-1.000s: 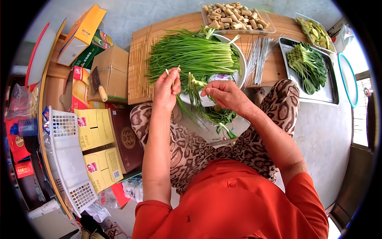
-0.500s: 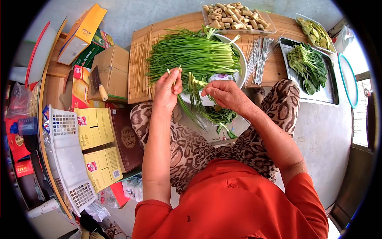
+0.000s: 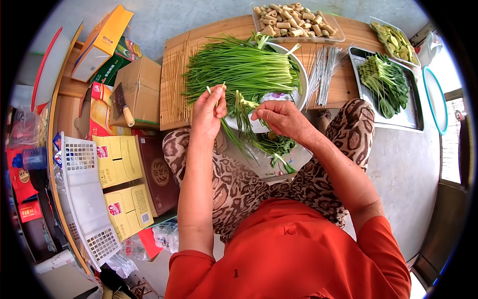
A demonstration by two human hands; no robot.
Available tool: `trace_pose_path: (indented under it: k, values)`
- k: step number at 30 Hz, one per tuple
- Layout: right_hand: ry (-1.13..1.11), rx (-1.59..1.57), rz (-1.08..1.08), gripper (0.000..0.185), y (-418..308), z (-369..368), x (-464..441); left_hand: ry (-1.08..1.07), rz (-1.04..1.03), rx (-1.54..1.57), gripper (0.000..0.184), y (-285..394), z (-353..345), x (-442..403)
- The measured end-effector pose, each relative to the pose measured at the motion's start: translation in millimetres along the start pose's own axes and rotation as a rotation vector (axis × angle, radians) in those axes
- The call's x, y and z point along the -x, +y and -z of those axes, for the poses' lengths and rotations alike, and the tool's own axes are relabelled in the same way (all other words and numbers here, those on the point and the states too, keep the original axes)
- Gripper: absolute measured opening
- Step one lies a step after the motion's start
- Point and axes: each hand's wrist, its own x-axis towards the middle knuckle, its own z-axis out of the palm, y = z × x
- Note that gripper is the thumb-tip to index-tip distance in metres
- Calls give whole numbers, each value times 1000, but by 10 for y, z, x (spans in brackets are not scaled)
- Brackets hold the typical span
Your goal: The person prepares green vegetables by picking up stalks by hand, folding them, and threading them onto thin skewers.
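Observation:
My left hand (image 3: 208, 110) is closed in a pinch on a few chives, their pale ends poking up above the fingers and green leaves trailing below. To its right, my right hand (image 3: 281, 117) pinches with thumb and forefinger at the pale stalks of a drooping green bunch (image 3: 243, 107), which looks like chives; the grip itself is partly hidden. Behind both hands, a large pile of chives (image 3: 239, 65) lies across a white basin (image 3: 301, 74). Loose green leaves (image 3: 276, 143) lie below the hands, between the knees.
Bamboo skewers (image 3: 174, 84) lie on the wooden table (image 3: 209, 32) at left, metal skewers (image 3: 324, 74) at right. Further round are a tub of tan rolls (image 3: 294, 22), a metal tray (image 3: 418, 112) of leafy greens, and sliced vegetables (image 3: 396, 42). Boxes (image 3: 119, 159) and a knife (image 3: 124, 107) stand left.
My left hand has shifted very slightly left with the chives still in it. My right hand and everything else look unchanged.

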Motion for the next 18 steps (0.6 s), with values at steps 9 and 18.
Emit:
trace_pose_path:
  k: [9, 18]
  values:
    - [3, 14, 4, 22, 5, 7, 1, 11, -11, -38, 16, 11, -25, 14]
    - [0, 14, 4, 22, -7, 8, 5, 9, 4, -33, 17, 6, -14, 10]
